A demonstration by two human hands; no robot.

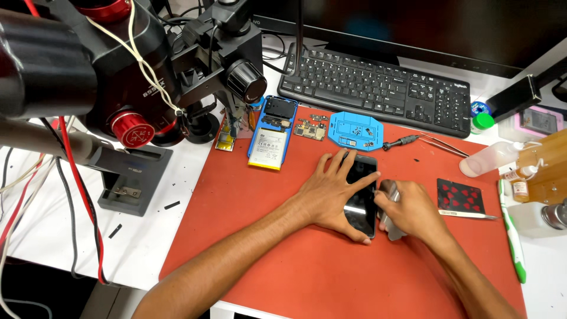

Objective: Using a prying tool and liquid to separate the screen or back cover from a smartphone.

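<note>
A black phone screen panel (361,196) lay flat near the middle of the red work mat (254,236), its long side running near to far; the left hand (331,195) pressed down on it with fingers spread flat, the thumb at the panel's near end, gripping nothing; the right hand (410,210) sat just right of the panel, its fingers curled around a grey flat tool (392,212) whose edge met the panel's right side, though the tool's exact kind could not be told. At the far side of the mat lay an opened blue phone body (273,133) with its battery showing, a small circuit board (310,130) and a blue parts tray (356,131); a black screwdriver (400,142) and tweezers (446,145) lay to their right; a black keyboard (378,88) stood beyond; a microscope (118,71) rose at the far left.
</note>
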